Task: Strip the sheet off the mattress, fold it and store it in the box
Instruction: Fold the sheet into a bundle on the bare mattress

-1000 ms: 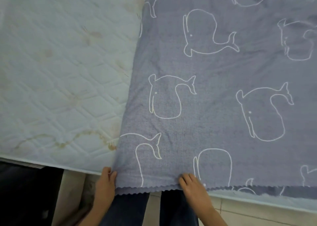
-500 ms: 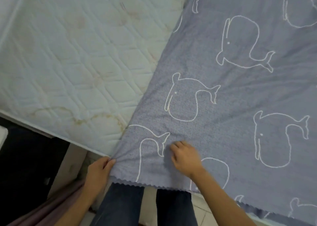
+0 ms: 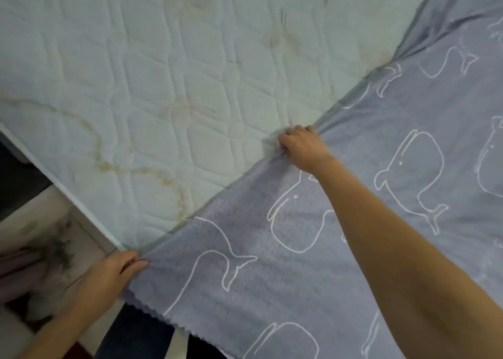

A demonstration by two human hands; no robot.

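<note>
A whale-print sheet [image 3: 340, 249] is gripped along its edge on a stained mattress [image 3: 136, 86], apparently bunched in right hand [image 3: 302, 146] fingers and pinched at its corner by left hand [image 3: 109, 274] fingers.

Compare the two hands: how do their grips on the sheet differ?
The left hand pinches the sheet at its near corner, by the mattress edge. The right hand bunches the sheet's side edge in a fist, farther up on top of the mattress. The right hand is at full reach, while the left hand is close to the body. Both hold the same side edge.
</note>
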